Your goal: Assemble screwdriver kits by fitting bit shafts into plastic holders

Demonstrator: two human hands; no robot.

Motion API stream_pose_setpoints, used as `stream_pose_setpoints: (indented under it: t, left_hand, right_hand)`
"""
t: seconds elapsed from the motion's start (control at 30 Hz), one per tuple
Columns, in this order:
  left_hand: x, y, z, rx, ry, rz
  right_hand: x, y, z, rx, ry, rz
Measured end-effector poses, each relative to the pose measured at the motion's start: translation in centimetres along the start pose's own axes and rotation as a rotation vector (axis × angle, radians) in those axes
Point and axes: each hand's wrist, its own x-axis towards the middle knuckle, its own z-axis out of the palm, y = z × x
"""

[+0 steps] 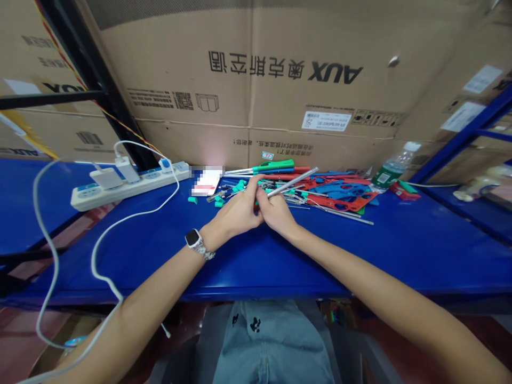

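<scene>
My right hand (279,214) is closed round a silver metal tube (294,181), which slants up to the right out of the grip. Pressed against it, my left hand (238,212) has its fingers bent at the tube's lower end; what they hold is hidden between the hands. Just beyond both hands lies a pile of long-necked lighter parts: red lighter handles (326,201), blue lighter handles (340,189), and small teal plastic pieces (240,186). Lighters with green handles (276,166) and metal necks lie at the back. A loose metal tube (350,215) rests right of the pile.
A white power strip (132,186) with chargers stands at the left, its white cable (96,256) looping over the blue table (320,266). A phone (207,182) lies behind my left hand. A green-labelled bottle (392,168) stands right. Large cardboard boxes (248,96) wall off the back.
</scene>
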Motion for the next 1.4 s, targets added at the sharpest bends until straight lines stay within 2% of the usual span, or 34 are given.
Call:
stream_pose_setpoints:
  t: [0.2,0.3,0.4,0.5,0.67,0.77,1.0,1.17,1.3,1.4]
  left_hand:
    - [-0.3,-0.3,-0.1,-0.09,0.018,0.091]
    - [-0.5,-1.2,-1.0,-0.003,-0.019,0.131]
    - [-0.6,-2.3,-2.3,0.119,-0.078,0.024]
    - [-0.5,-2.6,-2.9,0.232,-0.124,-0.062]
    - [-0.4,-1.5,-2.4,0.421,-0.115,-0.089]
    - [-0.4,-1.1,-1.8,0.483,-0.119,-0.094]
    - [-0.6,-0.4,-0.6,0.446,-0.15,-0.133]
    - [-0.9,-0.5,0.4,0.298,-0.168,-0.074]
    - [-0.8,-0.7,0.8,0.223,-0.167,-0.036]
    - [-0.5,-1.1,0.7,0.251,-0.148,-0.072]
  right_hand:
    - [-0.1,-0.4,-0.6,-0.01,0.021,-0.026]
    - [0.3,0.2,-1.1,0.077,0.086,0.035]
    - [0.7,0.7,-1.7,0.166,0.152,0.118]
    - [0.6,0.7,-2.4,0.225,0.173,0.126]
    - [0.2,0.4,-2.6,0.248,0.333,0.049]
    - [0.1,0.7,-2.2,0.175,0.381,0.078]
    - [0.3,0.6,-2.6,0.07,0.321,0.088]
    - [0.6,0.9,-3.2,0.095,0.303,0.095]
    - [0.4,1.1,-3.2,0.156,0.135,0.065]
    - [-0.4,1.0,-2.6,0.15,-0.011,-0.066]
